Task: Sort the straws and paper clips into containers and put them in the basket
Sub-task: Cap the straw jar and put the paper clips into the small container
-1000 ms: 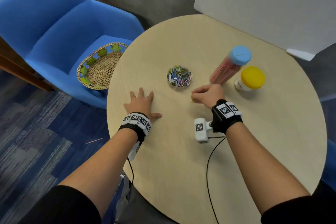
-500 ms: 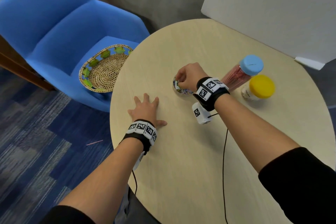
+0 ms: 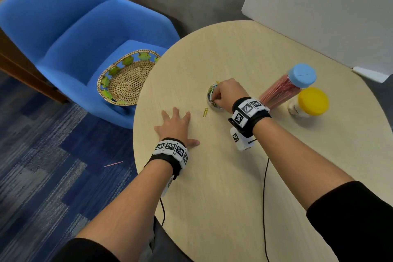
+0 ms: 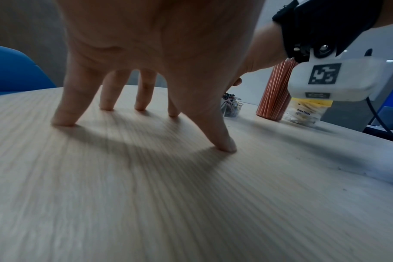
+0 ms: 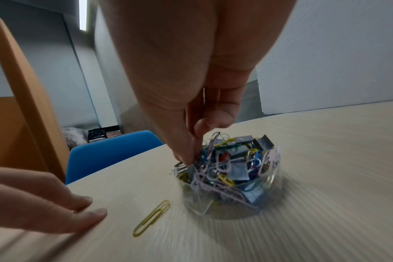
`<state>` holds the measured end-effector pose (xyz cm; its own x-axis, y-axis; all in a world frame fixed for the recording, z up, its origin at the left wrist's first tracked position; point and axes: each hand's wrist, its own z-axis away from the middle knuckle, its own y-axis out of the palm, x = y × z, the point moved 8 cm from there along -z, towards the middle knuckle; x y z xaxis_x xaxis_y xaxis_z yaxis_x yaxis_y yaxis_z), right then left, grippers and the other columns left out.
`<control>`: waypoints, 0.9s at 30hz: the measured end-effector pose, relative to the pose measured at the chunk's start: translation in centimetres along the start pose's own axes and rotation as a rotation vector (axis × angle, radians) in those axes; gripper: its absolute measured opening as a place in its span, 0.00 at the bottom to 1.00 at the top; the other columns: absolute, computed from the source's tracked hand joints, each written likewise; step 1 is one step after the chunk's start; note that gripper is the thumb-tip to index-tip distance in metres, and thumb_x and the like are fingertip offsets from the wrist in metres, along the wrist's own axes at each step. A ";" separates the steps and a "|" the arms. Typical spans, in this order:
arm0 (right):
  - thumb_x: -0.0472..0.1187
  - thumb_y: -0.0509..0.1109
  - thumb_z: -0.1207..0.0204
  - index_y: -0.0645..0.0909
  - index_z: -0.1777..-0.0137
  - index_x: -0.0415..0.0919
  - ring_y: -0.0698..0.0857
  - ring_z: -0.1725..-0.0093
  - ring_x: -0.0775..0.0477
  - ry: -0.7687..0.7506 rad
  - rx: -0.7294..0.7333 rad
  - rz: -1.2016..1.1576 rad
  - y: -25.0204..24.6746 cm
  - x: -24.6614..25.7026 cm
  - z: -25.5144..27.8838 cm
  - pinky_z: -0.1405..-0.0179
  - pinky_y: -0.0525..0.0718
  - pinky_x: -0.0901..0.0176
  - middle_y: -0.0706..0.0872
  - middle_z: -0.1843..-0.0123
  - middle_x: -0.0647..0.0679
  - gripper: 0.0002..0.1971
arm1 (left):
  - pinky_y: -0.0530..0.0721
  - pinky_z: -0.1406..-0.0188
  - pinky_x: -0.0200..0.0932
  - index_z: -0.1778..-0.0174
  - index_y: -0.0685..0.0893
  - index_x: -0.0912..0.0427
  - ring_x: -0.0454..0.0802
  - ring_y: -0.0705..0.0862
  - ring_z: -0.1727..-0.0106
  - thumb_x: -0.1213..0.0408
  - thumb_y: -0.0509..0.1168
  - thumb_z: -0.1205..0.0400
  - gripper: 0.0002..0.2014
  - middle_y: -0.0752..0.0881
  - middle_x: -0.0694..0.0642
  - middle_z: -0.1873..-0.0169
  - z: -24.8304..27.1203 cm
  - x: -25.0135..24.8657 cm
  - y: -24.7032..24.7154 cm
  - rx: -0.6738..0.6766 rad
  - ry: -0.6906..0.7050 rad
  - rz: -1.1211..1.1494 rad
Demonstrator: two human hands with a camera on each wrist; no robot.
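A clear round container [image 3: 211, 100] [image 5: 233, 179] heaped with coloured paper clips and binder clips stands mid-table. My right hand [image 3: 227, 95] [image 5: 190, 157] hovers over it, thumb and forefinger pinched together among the paper clips at its near-left rim. One yellow paper clip [image 3: 205, 112] [image 5: 151, 218] lies loose on the table just left of the container. My left hand [image 3: 176, 123] [image 4: 157, 44] rests flat with fingers spread, holding nothing. A tall tube of pink straws with a blue lid [image 3: 285, 89] [image 4: 273, 95] stands to the right. The woven basket [image 3: 129, 83] sits on the blue chair.
A yellow-lidded jar [image 3: 308, 104] stands beside the straw tube. A white board [image 3: 319, 6] leans at the table's far right. The blue chair [image 3: 85, 34] is left of the round table [image 3: 234, 187]. One pink straw [image 3: 113, 164] lies on the carpet.
My right hand moved left from the table's middle onto the clip container and now pinches into it. A yellow clip now lies beside the container. The left hand stayed flat.
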<state>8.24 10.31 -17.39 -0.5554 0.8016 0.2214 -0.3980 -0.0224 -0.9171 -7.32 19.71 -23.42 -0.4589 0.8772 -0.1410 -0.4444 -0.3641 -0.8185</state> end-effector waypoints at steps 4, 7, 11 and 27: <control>0.34 0.69 0.24 0.91 0.46 0.49 0.88 0.54 0.42 -0.027 0.023 0.083 0.0 0.7 0.2 0.49 0.88 0.52 0.89 0.49 0.46 0.13 | 0.74 0.35 0.75 0.18 0.54 0.42 0.69 0.49 0.18 0.33 0.75 0.35 0.53 0.53 0.55 0.18 0.0 0.1 0.1 -0.009 0.005 -0.003; 0.33 0.68 0.24 0.91 0.48 0.47 0.87 0.55 0.42 -0.035 0.006 0.063 -0.6 0.8 0.6 0.56 0.84 0.55 0.88 0.49 0.46 0.13 | 0.74 0.35 0.75 0.18 0.53 0.41 0.69 0.49 0.18 0.33 0.75 0.35 0.54 0.52 0.55 0.18 -0.1 0.1 0.2 -0.014 0.009 -0.013; 0.37 0.70 0.25 0.90 0.52 0.48 0.86 0.56 0.46 0.007 -0.115 -0.058 -1.6 0.3 2.4 0.58 0.80 0.59 0.88 0.53 0.49 0.09 | 0.77 0.37 0.71 0.19 0.57 0.42 0.69 0.54 0.19 0.32 0.74 0.35 0.52 0.57 0.56 0.21 -0.1 0.1 0.0 -0.008 0.003 -0.032; 0.68 0.79 0.41 0.61 0.17 0.48 0.59 0.18 0.38 0.462 0.022 -0.089 7.4 -6.8 10.0 0.25 0.72 0.40 0.57 0.15 0.41 0.54 | 0.75 0.56 0.38 0.53 0.93 0.55 0.53 0.86 0.53 0.56 0.72 0.22 0.09 0.90 0.54 0.57 -4.2 -3.7 -3.3 -0.361 0.064 0.518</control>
<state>1.75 -1.27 -22.31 -0.1368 0.9828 0.1238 -0.4475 0.0503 -0.8929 -0.91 19.00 -22.50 -0.4926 0.6370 -0.5930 0.1158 -0.6274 -0.7701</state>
